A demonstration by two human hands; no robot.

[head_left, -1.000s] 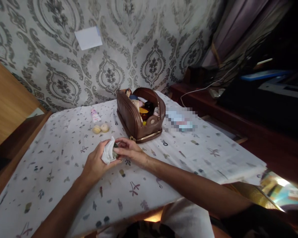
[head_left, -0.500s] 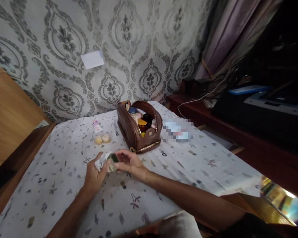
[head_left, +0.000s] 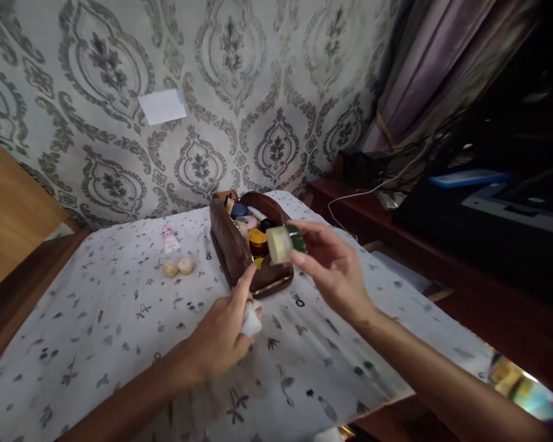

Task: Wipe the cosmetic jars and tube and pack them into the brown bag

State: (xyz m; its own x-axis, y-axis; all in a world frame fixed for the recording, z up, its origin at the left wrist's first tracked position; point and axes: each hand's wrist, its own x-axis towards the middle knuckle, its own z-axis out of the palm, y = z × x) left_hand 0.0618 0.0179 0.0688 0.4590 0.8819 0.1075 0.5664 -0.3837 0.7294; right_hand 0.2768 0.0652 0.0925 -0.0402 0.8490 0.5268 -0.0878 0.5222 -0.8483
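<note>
Between the thumb and fingers of my right hand (head_left: 334, 270) is a small jar (head_left: 281, 244) with a pale body and a dark green lid, tilted on its side. It hangs over the near right end of an open brown cosmetic bag (head_left: 228, 239). Inside the bag are several cosmetics, among them an amber jar (head_left: 258, 241) and a dark blue round item (head_left: 239, 210). My left hand (head_left: 223, 331), closed around a crumpled white wipe (head_left: 251, 319), is just in front of the bag, its index finger pointing toward the bag's near edge.
Left of the bag lie a pink and white tube (head_left: 170, 239) and two small cream-coloured round items (head_left: 178, 266) on the patterned cloth (head_left: 120, 331). A dark red desk (head_left: 461, 258) with a white cable (head_left: 373, 184) borders the right side. The patterned wall (head_left: 166, 55) stands behind.
My hands have parted. The right one has carried the jar up and right to the bag; the left has moved right with the wipe. The view has shifted slightly.
</note>
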